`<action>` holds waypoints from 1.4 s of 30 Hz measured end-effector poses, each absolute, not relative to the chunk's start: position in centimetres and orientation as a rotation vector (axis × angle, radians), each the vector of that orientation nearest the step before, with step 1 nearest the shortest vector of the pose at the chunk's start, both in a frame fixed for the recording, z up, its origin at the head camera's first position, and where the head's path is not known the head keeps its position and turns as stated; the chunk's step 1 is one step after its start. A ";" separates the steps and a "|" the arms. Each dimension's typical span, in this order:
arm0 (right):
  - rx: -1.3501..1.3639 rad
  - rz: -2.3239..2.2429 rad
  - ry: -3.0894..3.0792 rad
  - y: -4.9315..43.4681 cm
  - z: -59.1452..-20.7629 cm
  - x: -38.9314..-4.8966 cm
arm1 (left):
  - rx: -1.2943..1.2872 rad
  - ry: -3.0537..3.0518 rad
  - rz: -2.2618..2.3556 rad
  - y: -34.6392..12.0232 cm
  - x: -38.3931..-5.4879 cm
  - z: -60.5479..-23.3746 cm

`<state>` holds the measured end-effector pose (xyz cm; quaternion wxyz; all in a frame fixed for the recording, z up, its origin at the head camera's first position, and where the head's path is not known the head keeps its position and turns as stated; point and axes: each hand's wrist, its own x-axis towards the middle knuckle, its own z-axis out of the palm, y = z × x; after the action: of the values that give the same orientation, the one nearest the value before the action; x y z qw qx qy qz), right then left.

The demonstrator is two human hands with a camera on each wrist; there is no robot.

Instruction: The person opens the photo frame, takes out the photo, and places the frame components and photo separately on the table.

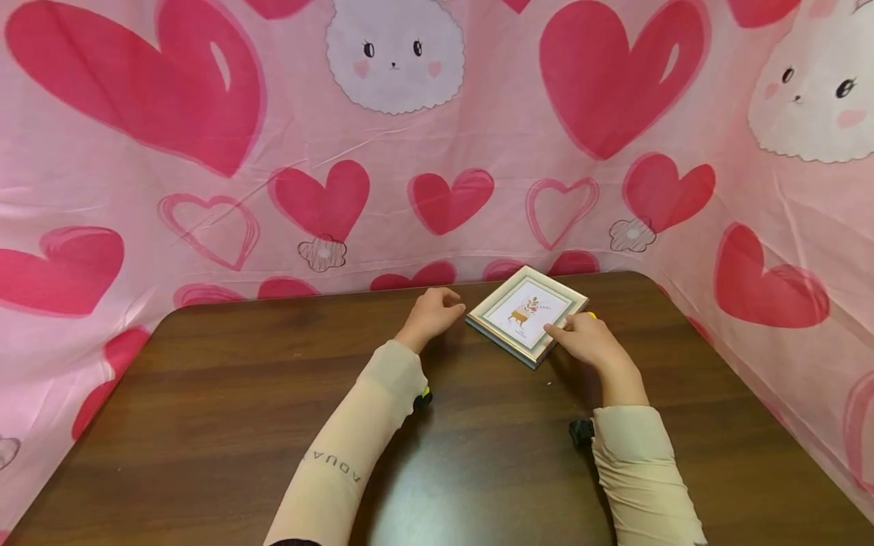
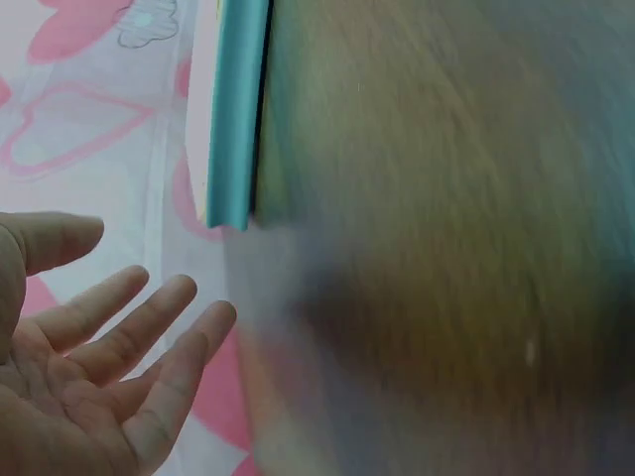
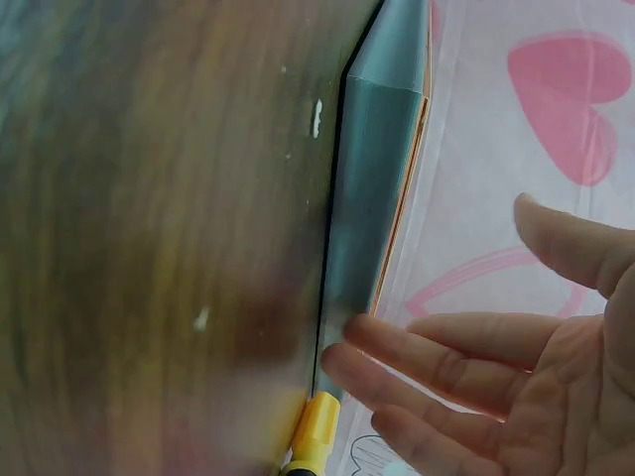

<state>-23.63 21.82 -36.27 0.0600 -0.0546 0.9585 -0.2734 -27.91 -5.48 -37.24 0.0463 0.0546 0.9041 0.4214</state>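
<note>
A picture frame [image 1: 505, 340] with a pale gold border and a small print [image 1: 527, 312] lies face up near the table's far edge, turned cornerwise. My right hand [image 1: 589, 338] is at its right side. In the right wrist view the fingertips are right at the frame's side [image 3: 372, 198], fingers loosely extended and the thumb raised apart from them. Just off the frame's left corner is my left hand [image 1: 430, 315], holding nothing; its relaxed, spread fingers [image 2: 129, 337] show in the left wrist view. A yellow piece with a black end [image 3: 316, 431] sticks out by the right fingertips.
The brown wooden table [image 1: 239, 394] has rounded far corners. Behind and beside it hangs a pink cloth [image 1: 382, 167] printed with hearts and animal faces. A small white speck [image 1: 548, 383] lies in front of the frame. Black wrist devices [image 1: 582, 432] sit at both cuffs.
</note>
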 end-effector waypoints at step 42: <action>-0.067 -0.798 2.718 20.2 -37.2 -23.5 | 0.092 2.790 1.206 -2.2 -29.5 -38.9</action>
<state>-23.45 20.17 -37.16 0.1532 -0.0233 0.9479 -0.2783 -29.55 -2.20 -38.92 0.0504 0.0303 0.9163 0.3962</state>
